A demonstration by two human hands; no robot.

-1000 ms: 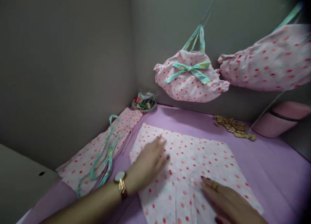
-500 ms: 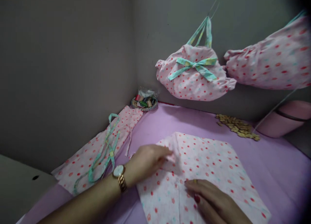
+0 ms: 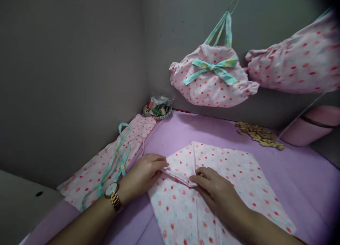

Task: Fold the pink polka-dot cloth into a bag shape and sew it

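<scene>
Apparently folding spotted cloth [image 3: 231, 163] at far left, pinching flap [image 3: 181, 162] in fingers of left hand [image 3: 145, 172] and right hand [image 3: 223, 193], likely needing flat creasing next.

Two hands [image 3: 145, 170] [image 3: 217, 190], one watch [image 3: 111, 190], apparently two hanging bags [image 3: 216, 92] [image 3: 297, 66]

Two plain grey walls, left wall [image 3: 74, 78] and back wall [image 3: 180, 32], meet at an upright corner [image 3: 145, 53]. Small dark marks on both. Lilac cloth [image 3: 170, 135] covers the flat surface below, reaching the back wall. Lower left: pale panel [image 3: 16, 199] with dark oval spot [image 3: 39, 194], perhaps a hole. Light dim; soft shadow on cloth. Upper right corner black.
</scene>
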